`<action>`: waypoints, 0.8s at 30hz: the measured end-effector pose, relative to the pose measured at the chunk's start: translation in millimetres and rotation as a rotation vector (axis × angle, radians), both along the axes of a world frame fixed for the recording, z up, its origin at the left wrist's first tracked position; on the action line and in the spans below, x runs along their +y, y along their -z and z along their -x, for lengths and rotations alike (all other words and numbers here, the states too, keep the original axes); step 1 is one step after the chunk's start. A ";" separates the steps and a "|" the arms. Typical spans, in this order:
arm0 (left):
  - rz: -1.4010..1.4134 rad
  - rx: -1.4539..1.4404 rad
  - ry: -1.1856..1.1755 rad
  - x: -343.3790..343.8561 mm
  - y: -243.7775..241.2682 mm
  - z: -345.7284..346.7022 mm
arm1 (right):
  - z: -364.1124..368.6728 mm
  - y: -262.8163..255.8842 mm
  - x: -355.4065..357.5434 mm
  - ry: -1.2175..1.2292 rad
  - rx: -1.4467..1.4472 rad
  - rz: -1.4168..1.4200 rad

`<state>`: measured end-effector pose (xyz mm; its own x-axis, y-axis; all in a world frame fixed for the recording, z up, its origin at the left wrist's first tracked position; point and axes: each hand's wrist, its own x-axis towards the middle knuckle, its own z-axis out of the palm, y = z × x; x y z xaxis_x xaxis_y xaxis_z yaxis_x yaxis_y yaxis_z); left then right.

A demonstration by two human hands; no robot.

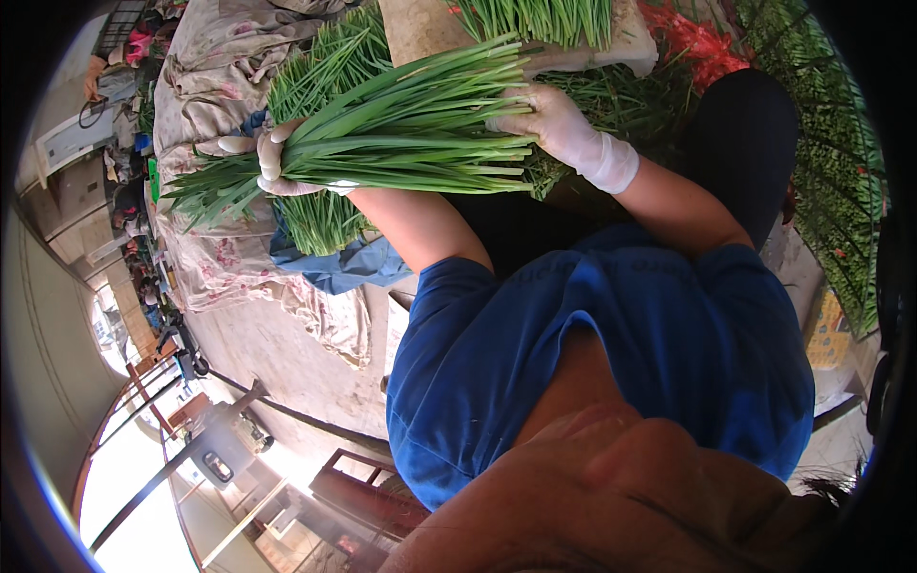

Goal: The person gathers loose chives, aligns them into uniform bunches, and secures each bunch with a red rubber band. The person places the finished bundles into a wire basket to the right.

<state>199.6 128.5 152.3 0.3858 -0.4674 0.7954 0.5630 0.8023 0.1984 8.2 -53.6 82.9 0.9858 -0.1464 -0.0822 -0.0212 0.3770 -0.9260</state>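
Observation:
A large bunch of garlic chives [415,122] lies across both hands in front of my chest, leaf tips to the left and pale cut ends to the right. My left hand [276,157], in a whitish thin glove, is wrapped around the leafy part. At the stem ends is my right hand [551,122], gloved the same way, its fingers among the cut ends and partly hidden by them. Beneath the held bunch, a thick pile of chives [322,222] rests on blue cloth [344,265].
More chives [544,21] lie on a pale board [430,32] ahead. Red plastic [698,46] and loose green trimmings [623,97] lie to its right. Floral cloth [222,243] spreads at left. Leafy greens [809,143] stand at far right, beyond my dark-clothed knee [745,136].

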 end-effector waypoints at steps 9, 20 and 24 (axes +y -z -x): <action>0.017 0.065 0.009 17.3 3.8 -10.3 | 55.5 67.4 -81.4 -0.058 -0.026 0.961; -0.400 0.527 -0.672 6.0 24.7 -39.6 | -17.0 -10.9 -24.1 0.300 -0.114 0.191; -0.573 0.713 -0.736 5.9 35.1 -43.3 | -10.7 -13.2 -37.6 0.248 -0.113 0.300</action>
